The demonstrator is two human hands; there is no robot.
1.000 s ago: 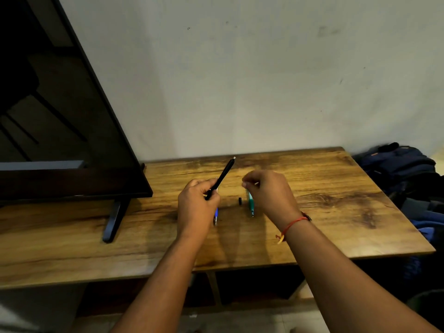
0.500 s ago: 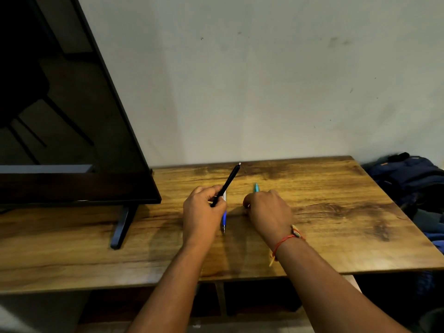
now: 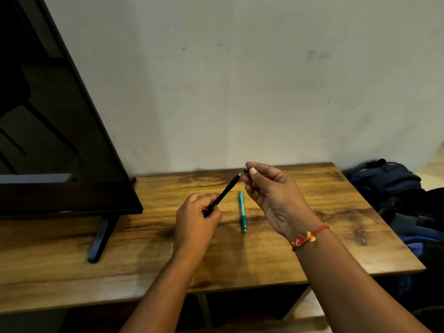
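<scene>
The right hand (image 3: 271, 195) has lifted off the table (image 3: 336, 212) and now pinches a small black cap (image 3: 247, 169) just past the tip of the black pen (image 3: 223, 194), which the left hand (image 3: 195, 219) grips (capping looks imminent). A teal pen (image 3: 242, 211) lies below, between both hands. A backpack (image 3: 384, 181) sits to the right of them, its contents unseen.

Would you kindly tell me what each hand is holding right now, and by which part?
The left hand grips the black pen by its lower end. The right hand pinches a black cap between thumb and fingertip.
</scene>
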